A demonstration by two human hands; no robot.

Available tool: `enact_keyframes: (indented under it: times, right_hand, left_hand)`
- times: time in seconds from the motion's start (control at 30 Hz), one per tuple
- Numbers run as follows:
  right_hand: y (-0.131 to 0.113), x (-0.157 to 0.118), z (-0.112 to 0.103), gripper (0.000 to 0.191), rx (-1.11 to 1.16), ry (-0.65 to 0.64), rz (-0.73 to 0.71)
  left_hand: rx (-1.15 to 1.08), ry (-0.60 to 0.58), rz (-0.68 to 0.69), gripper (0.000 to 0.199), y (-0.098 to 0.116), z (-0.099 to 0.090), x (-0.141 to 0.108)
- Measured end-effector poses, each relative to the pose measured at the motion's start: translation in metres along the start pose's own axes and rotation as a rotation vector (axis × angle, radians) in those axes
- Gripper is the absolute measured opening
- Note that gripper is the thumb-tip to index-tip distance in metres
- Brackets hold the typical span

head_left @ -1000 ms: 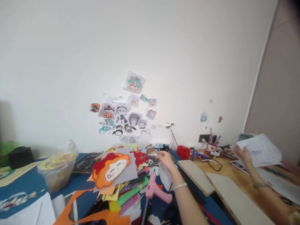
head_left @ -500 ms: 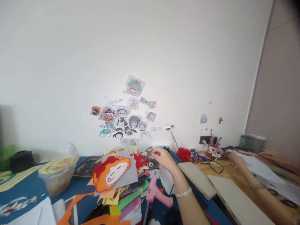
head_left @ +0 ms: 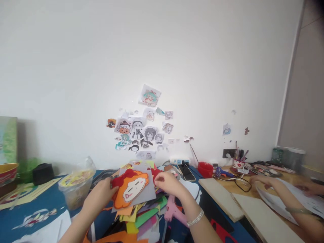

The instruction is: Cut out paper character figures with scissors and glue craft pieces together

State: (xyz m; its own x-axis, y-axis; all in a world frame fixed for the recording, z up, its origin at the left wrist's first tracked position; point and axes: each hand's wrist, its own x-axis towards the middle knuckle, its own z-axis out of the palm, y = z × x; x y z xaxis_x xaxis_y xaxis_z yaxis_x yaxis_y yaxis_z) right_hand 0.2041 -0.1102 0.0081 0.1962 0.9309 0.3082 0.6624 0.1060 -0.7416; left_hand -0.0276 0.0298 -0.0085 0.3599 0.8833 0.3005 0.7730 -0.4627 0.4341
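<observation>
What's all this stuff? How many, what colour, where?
paper face: 1, orange, white, red, on pile
pile: 1, many-coloured paper, mid-table
tabletop: 1, blue, under pile
glue gun: 1, pink, right of pile
phone: 1, dark, by wall
power strip: 1, white-blue, by wall
bowl: 1, red, right of phone
tool: 1, blue, right of bowl
tub: 1, clear-yellow, left of pile
black object: 1, black, back left
boards: 2, cream, right
pen cup: 1, white and red, back right
pictures: many, mixed, on wall
socket: 1, black, low on wall
jars: 2, greenish and grey, far right
other hands: 2, bare, far right
left hand: 1, bare, at face's left edge
right hand: 1, bare, at pile's right side
</observation>
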Motion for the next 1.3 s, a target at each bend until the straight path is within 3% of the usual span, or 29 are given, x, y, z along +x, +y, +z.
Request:
enact_keyframes:
  times: [0.17,0.23,0.33,0.5,0.7,0.8,1.0,1.3]
  right_hand:
    - [0.011,0.009,0.013,0.031,0.127,0.059,0.043]
    - [0.012,0.012,0.016,0.038,0.186,0.087,0.031]
    - [0.007,0.013,0.016,0.032,0.422,0.058,-0.006]
    - [-0.007,0.008,0.007,0.035,0.736,0.048,-0.018]
    - [-0.013,0.004,0.001,0.039,0.831,0.062,-0.025]
    - [-0.012,0.002,0.000,0.038,0.859,0.035,-0.034]
    - [-0.010,-0.002,-0.004,0.036,0.939,-0.052,-0.083]
    - [-0.014,-0.006,-0.009,0.031,0.807,-0.165,-0.111]
  left_hand:
    - [-0.283,0.092,0.035,0.025,0.029,-0.020,-0.011]
    - [-0.515,0.043,0.063,0.030,0.041,-0.030,-0.016]
    - [-0.791,-0.040,0.121,0.041,0.054,-0.041,-0.024]
    - [-1.010,-0.102,0.051,0.050,0.069,-0.046,-0.036]
    - [-1.016,-0.234,-0.024,0.056,0.085,-0.045,-0.047]
    - [-1.048,-0.279,-0.031,0.057,0.086,-0.049,-0.049]
    - [-1.232,-0.482,0.018,0.056,0.082,-0.050,-0.049]
    - [-1.213,-0.382,-0.037,0.052,0.079,-0.034,-0.044]
